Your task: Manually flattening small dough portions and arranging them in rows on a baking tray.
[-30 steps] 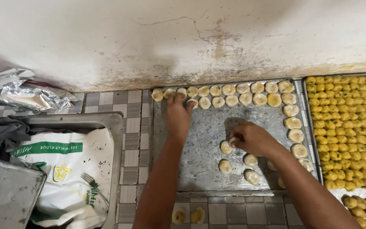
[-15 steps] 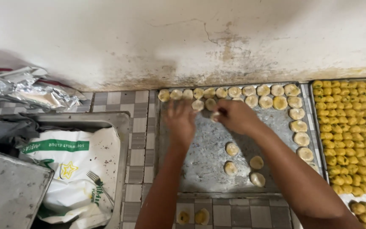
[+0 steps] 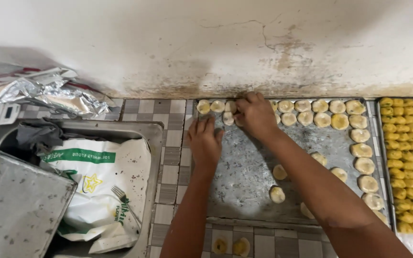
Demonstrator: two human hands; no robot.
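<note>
A floured metal baking tray [image 3: 244, 157] lies against the wall. Pale round dough pieces [image 3: 313, 106] line its far edge and right side, and a few loose ones [image 3: 278, 172] sit in the middle. My right hand [image 3: 256, 114] reaches to the far left of the rows, fingers curled down over a dough piece among the second row. My left hand [image 3: 205, 141] lies flat on the tray's left part, fingers stretched toward the far row, holding nothing.
A second tray [image 3: 409, 157] packed with small yellow pieces stands at the right. At the left, a steel sink holds a white flour bag [image 3: 96, 177], a fork [image 3: 126, 203] and a metal pan [image 3: 17, 205]. Crumpled foil [image 3: 48, 93] lies behind it. Two dough pieces [image 3: 230, 246] sit on the tiles.
My right hand has gone from the loose pieces in the tray's middle up to the far left rows, carrying a dough piece. My left hand has drawn back a little toward me.
</note>
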